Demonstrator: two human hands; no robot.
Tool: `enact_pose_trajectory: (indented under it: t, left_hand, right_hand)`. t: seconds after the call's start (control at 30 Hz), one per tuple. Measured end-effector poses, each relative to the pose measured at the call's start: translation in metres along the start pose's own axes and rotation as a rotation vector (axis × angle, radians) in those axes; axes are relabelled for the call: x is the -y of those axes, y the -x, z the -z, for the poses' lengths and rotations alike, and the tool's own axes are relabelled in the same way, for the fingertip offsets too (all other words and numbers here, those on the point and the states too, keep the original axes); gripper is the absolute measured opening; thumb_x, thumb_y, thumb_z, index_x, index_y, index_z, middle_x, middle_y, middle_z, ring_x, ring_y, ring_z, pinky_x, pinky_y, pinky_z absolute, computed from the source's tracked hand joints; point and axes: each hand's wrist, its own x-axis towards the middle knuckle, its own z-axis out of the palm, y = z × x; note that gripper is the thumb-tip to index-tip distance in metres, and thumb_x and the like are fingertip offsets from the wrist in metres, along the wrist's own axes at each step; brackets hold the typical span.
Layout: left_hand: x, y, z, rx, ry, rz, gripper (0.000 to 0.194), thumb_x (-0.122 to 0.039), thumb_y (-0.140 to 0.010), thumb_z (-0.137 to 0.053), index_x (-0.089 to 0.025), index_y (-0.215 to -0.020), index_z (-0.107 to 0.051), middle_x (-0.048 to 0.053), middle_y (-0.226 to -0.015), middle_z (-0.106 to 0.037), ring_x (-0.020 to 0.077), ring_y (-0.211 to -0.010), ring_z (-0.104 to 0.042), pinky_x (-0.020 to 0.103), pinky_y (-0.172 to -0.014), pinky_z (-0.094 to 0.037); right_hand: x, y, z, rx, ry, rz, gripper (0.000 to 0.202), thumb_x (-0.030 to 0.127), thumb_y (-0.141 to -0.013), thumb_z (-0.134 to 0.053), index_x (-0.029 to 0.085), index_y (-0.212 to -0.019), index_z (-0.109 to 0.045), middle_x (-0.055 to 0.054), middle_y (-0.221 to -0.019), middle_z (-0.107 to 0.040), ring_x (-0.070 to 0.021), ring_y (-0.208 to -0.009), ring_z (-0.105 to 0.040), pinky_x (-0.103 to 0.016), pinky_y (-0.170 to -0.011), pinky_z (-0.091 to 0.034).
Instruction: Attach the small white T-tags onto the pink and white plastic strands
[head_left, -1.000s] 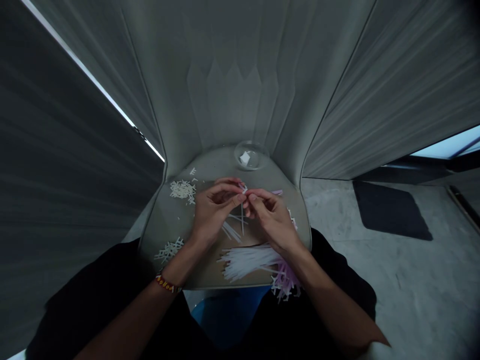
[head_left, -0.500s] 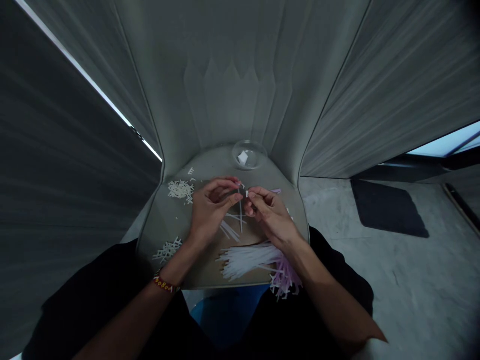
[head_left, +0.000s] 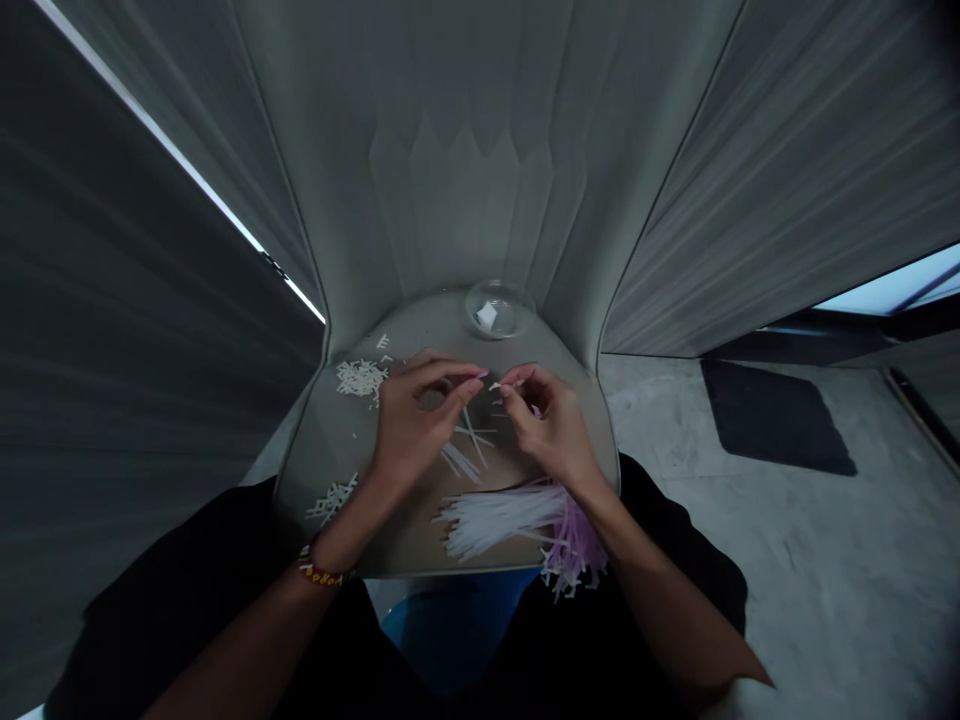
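Observation:
Over the chair seat, my left hand [head_left: 416,410] is closed, with thumb and forefinger pinching the pinkish tip [head_left: 482,373] of a thin stick; most of that stick cannot be made out. My right hand [head_left: 551,415] faces it a short gap away, its fingertips closed on a small white branched piece [head_left: 495,386]. Pinkish bits show by the right fingers. Below the hands lie a few loose thin white sticks [head_left: 459,462]. Nearer me is a thick bundle of white sticks [head_left: 487,520] with a cluster of pale purple, white-tipped ends [head_left: 571,550] at its right.
A clear round bowl [head_left: 514,318] holding a white folded piece stands at the back of the grey chair seat [head_left: 405,535]. Small white branched pieces form a far-left pile [head_left: 361,378] and a near-left pile [head_left: 332,498]. Below the seat's front edge is something blue [head_left: 457,620].
My hands have shifted slightly apart, and the right hand's fingers have turned upward. The thin stick that hung clearly below my left fingertips now shows less distinctly. Piles and bundle stay put.

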Motion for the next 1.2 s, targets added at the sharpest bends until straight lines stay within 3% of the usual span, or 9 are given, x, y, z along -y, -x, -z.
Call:
enact_pose_trajectory:
  t: [0.23, 0.43, 0.6, 0.77, 1.0, 1.2]
  left_hand:
    - [0.004, 0.002, -0.002, 0.037, -0.212, -0.07, 0.006, -0.028, -0.089, -0.073, -0.026, -0.09, -0.079, 0.0, -0.089, -0.072, 0.0138, -0.073, -0.061, 0.029, -0.068, -0.047]
    - [0.007, 0.005, -0.004, 0.028, -0.292, -0.103, 0.008, -0.023, -0.09, -0.07, -0.026, -0.088, -0.077, 0.0, -0.09, -0.071, 0.0161, -0.079, -0.063, 0.03, -0.07, -0.047]
    - [0.012, 0.008, -0.002, 0.06, -0.387, -0.196, 0.012, -0.023, -0.095, -0.064, -0.026, -0.093, -0.076, 0.002, -0.093, -0.069, 0.0197, -0.092, -0.064, 0.034, -0.084, -0.049]
    - [0.016, 0.009, 0.002, 0.136, -0.508, -0.328, 0.019, -0.021, -0.097, -0.059, -0.028, -0.097, -0.076, 0.004, -0.097, -0.069, 0.0207, -0.092, -0.062, 0.034, -0.082, -0.046]
    - [0.02, 0.005, 0.005, 0.23, -0.509, -0.424, 0.022, -0.02, -0.1, -0.053, -0.026, -0.096, -0.074, 0.004, -0.098, -0.068, 0.0191, -0.09, -0.061, 0.032, -0.078, -0.045]
    - [0.019, 0.005, 0.007, 0.275, -0.487, -0.483, 0.02, -0.017, -0.099, -0.055, -0.025, -0.098, -0.073, 0.003, -0.097, -0.067, 0.0174, -0.086, -0.061, 0.031, -0.077, -0.045]
  right_hand:
    - [-0.002, 0.003, -0.005, 0.023, 0.137, 0.103, 0.008, 0.028, -0.095, -0.059, 0.021, -0.096, -0.063, 0.002, -0.072, -0.059, -0.0132, -0.063, -0.054, -0.027, -0.061, -0.04]
    - [0.0, 0.004, -0.003, 0.029, 0.282, 0.184, 0.009, 0.028, -0.097, -0.058, 0.021, -0.097, -0.064, 0.0, -0.08, -0.065, -0.0148, -0.068, -0.057, -0.029, -0.067, -0.044]
    - [0.004, 0.005, 0.001, 0.145, 0.483, 0.28, 0.014, 0.023, -0.101, -0.052, 0.021, -0.107, -0.064, -0.005, -0.094, -0.067, -0.019, -0.083, -0.062, -0.032, -0.077, -0.046]
    - [0.001, 0.006, 0.003, 0.251, 0.696, 0.303, 0.019, 0.024, -0.104, -0.047, 0.019, -0.098, -0.065, -0.008, -0.092, -0.068, -0.0216, -0.084, -0.062, -0.034, -0.076, -0.044]
    - [-0.002, 0.0, 0.014, 0.417, 0.515, 0.267, 0.019, 0.027, -0.104, -0.05, 0.019, -0.093, -0.064, -0.003, -0.085, -0.067, -0.0166, -0.078, -0.061, -0.03, -0.074, -0.041]
    - [0.001, -0.003, 0.025, 0.472, 0.378, 0.191, 0.033, 0.035, -0.102, -0.055, 0.019, -0.074, -0.062, 0.004, -0.064, -0.057, -0.0117, -0.061, -0.048, -0.026, -0.063, -0.034]
